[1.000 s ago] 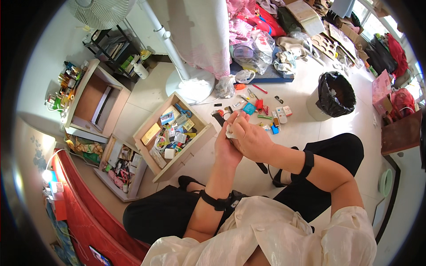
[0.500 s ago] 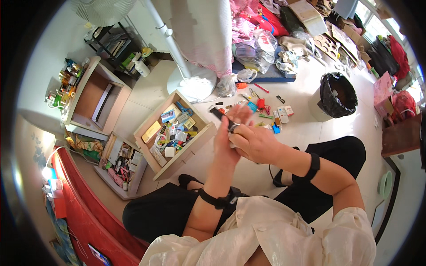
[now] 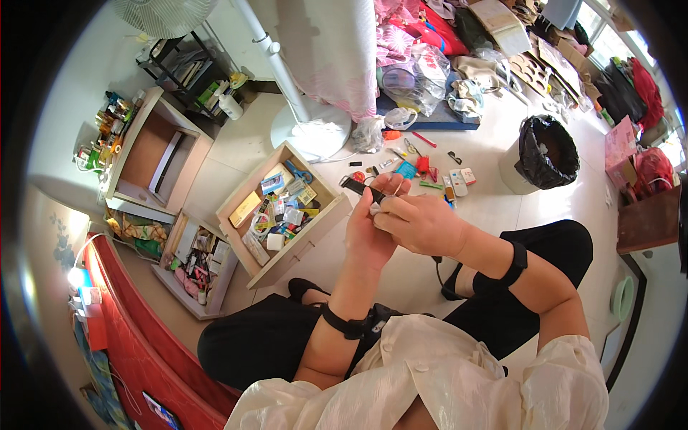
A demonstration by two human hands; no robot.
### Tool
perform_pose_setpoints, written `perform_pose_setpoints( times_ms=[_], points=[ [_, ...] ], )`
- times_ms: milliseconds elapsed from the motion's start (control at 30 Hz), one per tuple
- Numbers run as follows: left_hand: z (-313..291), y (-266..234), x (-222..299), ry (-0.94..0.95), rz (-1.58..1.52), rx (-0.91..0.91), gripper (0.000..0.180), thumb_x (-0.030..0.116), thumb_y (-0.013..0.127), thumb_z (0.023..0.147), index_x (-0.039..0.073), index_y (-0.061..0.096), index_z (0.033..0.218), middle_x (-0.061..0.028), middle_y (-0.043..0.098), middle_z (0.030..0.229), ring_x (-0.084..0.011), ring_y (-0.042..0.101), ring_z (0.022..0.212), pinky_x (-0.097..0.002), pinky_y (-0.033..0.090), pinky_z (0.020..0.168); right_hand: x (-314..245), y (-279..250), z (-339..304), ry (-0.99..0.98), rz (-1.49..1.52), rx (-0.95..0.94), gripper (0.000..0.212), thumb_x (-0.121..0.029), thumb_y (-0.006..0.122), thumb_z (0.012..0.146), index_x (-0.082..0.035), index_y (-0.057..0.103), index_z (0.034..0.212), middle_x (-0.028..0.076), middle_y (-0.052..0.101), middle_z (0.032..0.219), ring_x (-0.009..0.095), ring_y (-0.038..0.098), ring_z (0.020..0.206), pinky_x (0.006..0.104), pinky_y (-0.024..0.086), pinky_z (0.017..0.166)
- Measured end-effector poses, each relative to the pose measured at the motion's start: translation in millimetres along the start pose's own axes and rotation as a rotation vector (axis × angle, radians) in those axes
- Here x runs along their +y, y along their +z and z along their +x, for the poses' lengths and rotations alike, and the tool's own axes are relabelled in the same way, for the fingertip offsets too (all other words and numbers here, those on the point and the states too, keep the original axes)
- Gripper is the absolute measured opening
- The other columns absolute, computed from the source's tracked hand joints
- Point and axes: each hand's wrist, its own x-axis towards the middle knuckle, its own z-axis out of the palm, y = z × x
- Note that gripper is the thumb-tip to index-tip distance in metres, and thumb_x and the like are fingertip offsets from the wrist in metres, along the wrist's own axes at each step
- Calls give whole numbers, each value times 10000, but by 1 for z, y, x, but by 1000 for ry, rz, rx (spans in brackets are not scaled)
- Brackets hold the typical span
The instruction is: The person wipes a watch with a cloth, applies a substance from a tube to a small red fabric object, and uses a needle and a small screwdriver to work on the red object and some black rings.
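A black strap with a buckle-like end, resembling a watch band (image 3: 355,186), sticks out from between my two hands above the floor. My left hand (image 3: 369,233) is curled round its lower part, palm turned up. Close against it, my right hand (image 3: 423,223) pinches at the strap with a small white piece (image 3: 375,208) between the fingers. What the white piece is, I cannot make out. Just left of my hands stands a pulled-out wooden drawer (image 3: 304,251) full of small items, among them blue-handled scissors (image 3: 299,172).
Small things lie scattered on the floor beyond my hands, including a white remote (image 3: 457,183) and a red pen (image 3: 424,139). A black-lined bin (image 3: 517,172) stands to the right. Further left are a second drawer (image 3: 215,304), an opened cabinet (image 3: 161,115) and a fan base (image 3: 326,147).
My hands have tilted slightly. The right hand's fingers have drawn back down along the strap, and a white piece now shows between them. The strap stays in my grip.
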Motion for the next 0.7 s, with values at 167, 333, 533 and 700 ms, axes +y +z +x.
perform_pose_setpoints(
  times_ms=[167, 333, 533, 700],
  points=[
    [0, -10, -2, -23, -105, -59, 317, 262, 324, 955, 88, 444, 1192, -59, 511, 1224, -251, 358, 1250, -386, 258, 1054, -2, -10, 4, -38, -122, -301, 107, -144, 577, 676, -126, 554, 779, 10, 445, 743, 167, 538, 631, 297, 448, 507],
    [3, -8, 13, 88, -79, 74, 340, 312, 285, 961, 95, 435, 1176, -74, 489, 1248, -235, 391, 1214, -405, 305, 1018, 15, -24, 4, 2, -60, -415, 113, -103, 571, 679, -93, 535, 786, 26, 473, 797, 192, 545, 636, 314, 465, 522],
    [5, 4, 17, 65, 102, 28, 358, 311, 278, 958, 99, 431, 1204, -90, 451, 1294, -211, 381, 1227, -389, 298, 1019, 3, -19, 17, 396, 288, 117, 273, 20, 573, 674, -88, 560, 924, 65, 515, 906, 277, 572, 713, 365, 452, 568],
    [4, -3, 15, 147, -13, 96, 398, 300, 247, 964, 61, 394, 1246, -87, 435, 1308, -237, 356, 1249, -422, 265, 1049, -3, 1, 4, 434, 318, -54, 244, -17, 562, 728, -74, 535, 964, 99, 499, 950, 313, 552, 724, 388, 453, 617]
  ],
)
